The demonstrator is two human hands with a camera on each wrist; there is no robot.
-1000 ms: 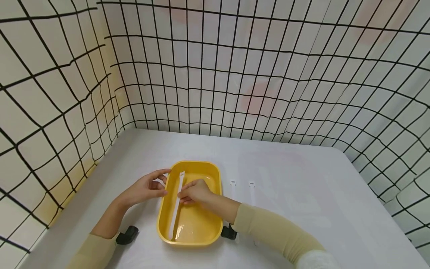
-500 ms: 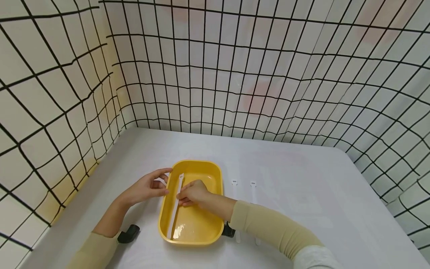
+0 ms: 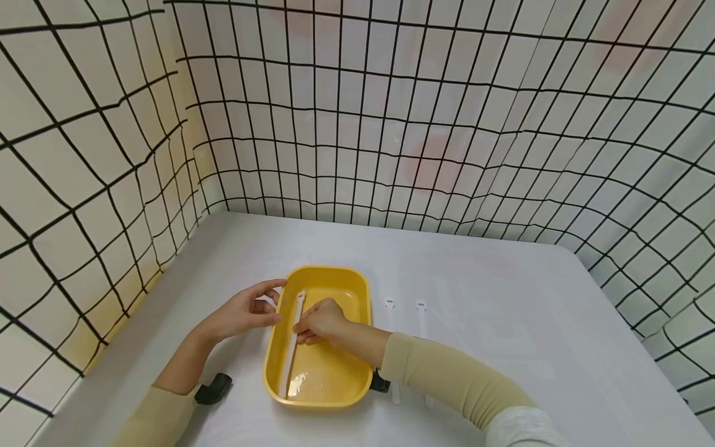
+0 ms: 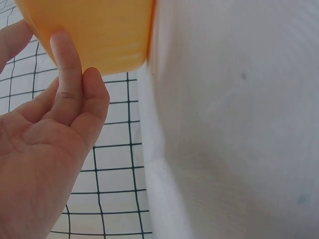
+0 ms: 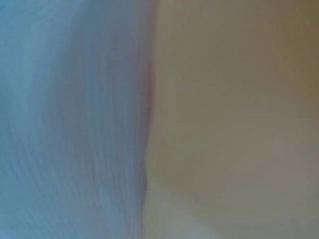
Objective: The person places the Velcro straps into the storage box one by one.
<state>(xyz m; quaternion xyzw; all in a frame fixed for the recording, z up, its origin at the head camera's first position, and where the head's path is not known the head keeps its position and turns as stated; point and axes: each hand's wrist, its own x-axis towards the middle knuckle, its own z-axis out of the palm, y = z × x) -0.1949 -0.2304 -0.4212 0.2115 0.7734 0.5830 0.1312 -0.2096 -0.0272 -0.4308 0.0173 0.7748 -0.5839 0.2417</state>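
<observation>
A yellow tray (image 3: pixel 329 379) lies on the white table, and a long white hook-and-loop cable tie (image 3: pixel 290 363) with a slotted head runs lengthwise along its left side, inside. My right hand (image 3: pixel 324 320) reaches over the tray's right rim and pinches the cable tie near its middle; the fingertips partly hide it. At the tray's left side, my left hand (image 3: pixel 242 310) rests its relaxed fingers against the outer wall. The left wrist view shows those fingers (image 4: pixel 67 74) touching the yellow wall. Only a blurred yellow surface and a pale one fill the right wrist view.
Two more white cable ties, one nearer (image 3: pixel 390 304) and one farther right (image 3: pixel 421 307), lie on the table (image 3: pixel 503 310) right of the tray, partly under the right sleeve. Black wire grid panels (image 3: pixel 346 136) stand behind and at both sides.
The cable tie's head has dropped slightly toward the tray's floor and lies flatter there. My right hand has stayed nearly in place on it; the left hand has not moved noticeably.
</observation>
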